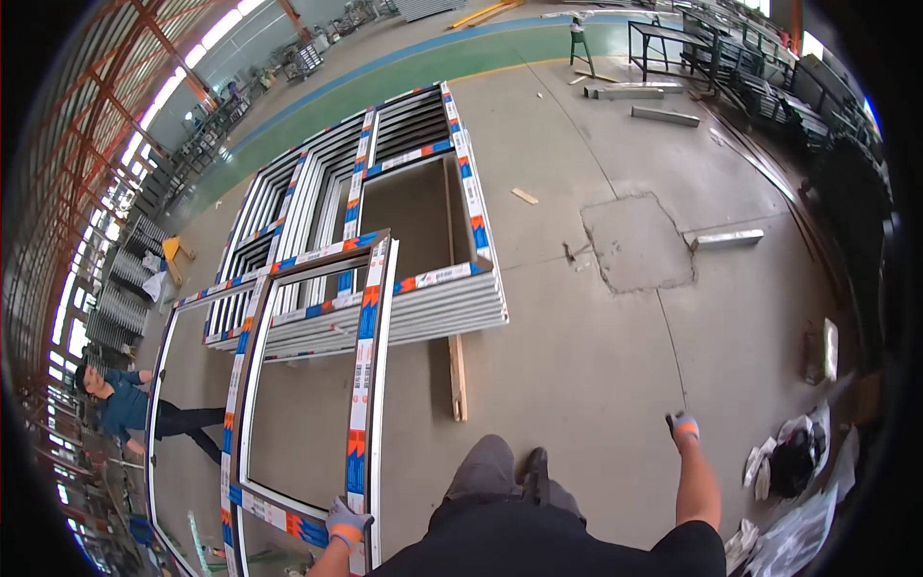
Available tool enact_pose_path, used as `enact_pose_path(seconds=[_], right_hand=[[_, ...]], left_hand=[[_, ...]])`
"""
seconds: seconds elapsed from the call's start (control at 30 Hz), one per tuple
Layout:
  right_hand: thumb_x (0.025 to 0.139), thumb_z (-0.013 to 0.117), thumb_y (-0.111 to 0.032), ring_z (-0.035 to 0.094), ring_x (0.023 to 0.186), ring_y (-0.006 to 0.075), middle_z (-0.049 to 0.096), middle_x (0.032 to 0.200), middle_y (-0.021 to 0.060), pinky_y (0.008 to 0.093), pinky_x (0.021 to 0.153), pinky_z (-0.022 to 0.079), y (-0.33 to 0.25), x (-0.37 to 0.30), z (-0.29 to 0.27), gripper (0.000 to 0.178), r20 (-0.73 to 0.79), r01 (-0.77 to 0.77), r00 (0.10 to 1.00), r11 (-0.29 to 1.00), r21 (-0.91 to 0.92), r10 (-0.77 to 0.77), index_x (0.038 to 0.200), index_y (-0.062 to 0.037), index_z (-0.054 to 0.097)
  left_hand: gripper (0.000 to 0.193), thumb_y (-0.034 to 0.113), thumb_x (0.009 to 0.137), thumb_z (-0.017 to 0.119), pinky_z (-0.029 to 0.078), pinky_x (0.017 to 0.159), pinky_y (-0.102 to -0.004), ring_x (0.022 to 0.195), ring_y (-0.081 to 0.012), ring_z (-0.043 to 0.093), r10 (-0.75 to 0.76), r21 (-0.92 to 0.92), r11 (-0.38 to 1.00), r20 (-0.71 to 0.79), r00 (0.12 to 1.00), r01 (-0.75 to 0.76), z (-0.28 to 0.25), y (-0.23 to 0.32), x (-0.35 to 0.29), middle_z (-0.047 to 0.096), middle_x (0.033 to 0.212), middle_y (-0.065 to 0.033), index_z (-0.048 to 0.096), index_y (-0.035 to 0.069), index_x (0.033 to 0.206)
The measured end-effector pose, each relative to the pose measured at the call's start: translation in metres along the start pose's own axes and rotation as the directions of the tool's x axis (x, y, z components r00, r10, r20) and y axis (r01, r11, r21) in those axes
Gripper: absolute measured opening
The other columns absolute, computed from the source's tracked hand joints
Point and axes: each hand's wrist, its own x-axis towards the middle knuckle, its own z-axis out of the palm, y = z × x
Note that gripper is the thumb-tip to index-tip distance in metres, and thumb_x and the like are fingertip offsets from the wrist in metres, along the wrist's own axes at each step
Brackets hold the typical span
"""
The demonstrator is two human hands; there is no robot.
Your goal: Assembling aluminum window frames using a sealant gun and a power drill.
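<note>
In the head view, many metal frames lie neatly piled in a stack (413, 324), so that part looks done; one more frame (361, 394) is off the stack, held up near it with a co-worker (125, 404) at its far side, and its handling seems unfinished. The left hand (347, 525) is closed around its near bar; the right hand (685, 430), out to the side, looks loosely half-open and empty.

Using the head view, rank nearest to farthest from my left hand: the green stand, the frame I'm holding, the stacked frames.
1. Held frame: in the left hand.
2. Stacked frames: ahead, beyond the held one.
3. Green stand: far ahead, toward the right.
</note>
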Motion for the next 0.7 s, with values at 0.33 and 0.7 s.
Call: enact_pose_path(seconds=[0.33,0.7], right_hand=[[0.079,0.062,-0.041,0.064,0.08,0.0381,0.067,0.081,0.0201,0.0453,0.073,0.051,-0.234,0.318,-0.212,0.036,-0.213,0.096,0.974,0.991,0.091,-0.075,0.08,-0.0055,0.067],[0.087,0.057,-0.031,0.057,0.046,0.0247,0.059,0.059,0.0112,0.044,0.041,0.045,-0.099,0.498,-0.267,0.025,0.411,-0.524,0.801,0.842,0.127,0.436,0.093,-0.0058,0.057]], left_hand=[[0.105,0.044,0.058,0.079,0.038,0.104,-0.0364,0.125,-0.0346,0.046,-0.001,-0.001,1.0,0.041,0.999,0.001,-0.083,0.338,0.21,0.046,0.134,-0.0246,0.032,-0.008,0.136],[0.108,0.045,0.058,0.078,0.037,0.106,-0.036,0.127,-0.0344,0.045,0.039,0.017,0.999,0.086,0.995,-0.041,-0.198,0.672,0.448,0.046,0.135,-0.0247,0.028,-0.007,0.139]])
